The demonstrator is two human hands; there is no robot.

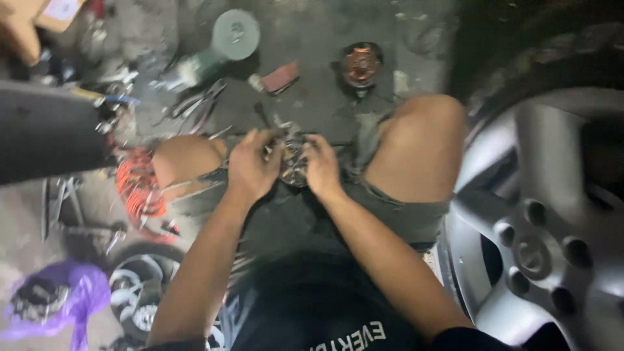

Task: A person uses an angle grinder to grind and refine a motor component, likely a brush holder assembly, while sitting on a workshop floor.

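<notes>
I am sitting on the floor with both hands closed on a small round metal part point(294, 161) held between my knees. My left hand point(252, 168) grips its left side, fingers curled over the top; my right hand point(322, 168) clasps its right side. The part is shiny and blurred, so I cannot tell its finer shape.

At the far left corner lies a tan cardboard box point(26, 23) with a pale square label on it. A purple plastic bag point(68, 302) sits crumpled at the near left, with a dark object inside. Farther out on the grey floor point(312, 32) are a green round-headed tool point(231, 36), a small red-brown block point(279, 77) and a copper-coloured round part point(361, 65). Pliers point(198, 104) lie just left of these. An orange coiled hose point(136, 185) rests beside my left knee.

A big silver car wheel point(539, 240) closes off the whole right side, just beside my right thigh. A black tyre point(49, 130) juts in from the left edge. Open floor remains only straight ahead, between the scattered tools and my knees.
</notes>
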